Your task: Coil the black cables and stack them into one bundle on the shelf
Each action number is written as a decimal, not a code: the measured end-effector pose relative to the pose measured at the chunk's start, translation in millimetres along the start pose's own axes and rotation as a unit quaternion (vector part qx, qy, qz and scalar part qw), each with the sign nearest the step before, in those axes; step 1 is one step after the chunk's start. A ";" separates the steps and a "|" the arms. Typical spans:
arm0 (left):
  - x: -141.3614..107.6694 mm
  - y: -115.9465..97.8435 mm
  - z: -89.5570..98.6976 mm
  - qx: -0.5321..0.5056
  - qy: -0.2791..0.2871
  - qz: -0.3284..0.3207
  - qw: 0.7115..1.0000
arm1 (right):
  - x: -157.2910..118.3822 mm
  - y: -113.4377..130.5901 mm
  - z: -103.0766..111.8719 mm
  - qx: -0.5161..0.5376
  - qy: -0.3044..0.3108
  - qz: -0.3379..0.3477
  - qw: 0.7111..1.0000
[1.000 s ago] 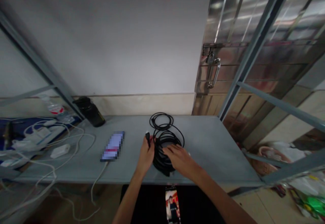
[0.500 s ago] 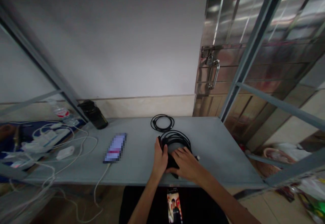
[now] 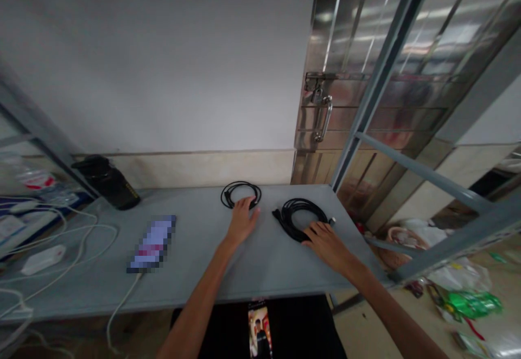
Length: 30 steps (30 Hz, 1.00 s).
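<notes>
Two coils of black cable lie on the grey tabletop. Fingers of my left hand reach the front edge of the smaller, thinner cable coil, the thumb held apart; the hand is open. To its right is a thicker cable coil, with a dark plug end on its left and a light tip on its right. My right hand is closed at the lower right edge of this thicker coil, fingers over the loops. Part of each coil is hidden under the fingers.
A phone with a white charging cord lies left of centre. Farther left are a black bottle, a white adapter and tangled white cords. A second phone rests on my lap. Metal frame posts flank the table.
The thicker coil has gone from between both hands to the right side of the table, with my right hand at it. My left hand has left it for the thinner coil. The view has shifted right.
</notes>
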State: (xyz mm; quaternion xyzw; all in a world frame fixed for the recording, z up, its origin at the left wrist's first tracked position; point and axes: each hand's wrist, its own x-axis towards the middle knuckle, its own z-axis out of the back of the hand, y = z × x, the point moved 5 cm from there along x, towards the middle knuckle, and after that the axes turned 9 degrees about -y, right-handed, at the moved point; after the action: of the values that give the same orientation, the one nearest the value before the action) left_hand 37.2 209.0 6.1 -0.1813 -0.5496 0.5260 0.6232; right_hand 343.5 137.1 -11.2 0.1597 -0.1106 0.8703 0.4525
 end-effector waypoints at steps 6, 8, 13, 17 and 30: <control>20.5 43.5 47.3 0.069 0.075 -0.018 0.995 | 12.4 -15.8 -13.8 0.039 -0.031 -0.031 0.998; 11.9 46.2 46.5 0.106 0.073 -0.030 0.991 | 29.1 -14.2 -10.5 0.039 -0.039 -0.049 0.997; -1.2 41.0 35.8 0.266 0.083 -0.097 0.956 | 102.4 19.5 10.7 0.073 -0.093 -0.076 0.990; -0.7 44.7 37.7 0.305 0.077 -0.102 0.944 | 161.7 77.9 -9.5 0.176 -0.017 -0.034 0.984; 4.0 37.5 60.8 -0.043 -0.114 0.113 0.986 | 176.5 111.3 -66.6 0.437 -0.091 0.001 0.895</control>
State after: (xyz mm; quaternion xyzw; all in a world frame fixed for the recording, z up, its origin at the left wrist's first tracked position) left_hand -33.8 205.3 -2.1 -0.2073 -0.6149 0.5865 0.4847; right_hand 144.8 229.4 -11.4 0.4194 0.2398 0.8132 0.3244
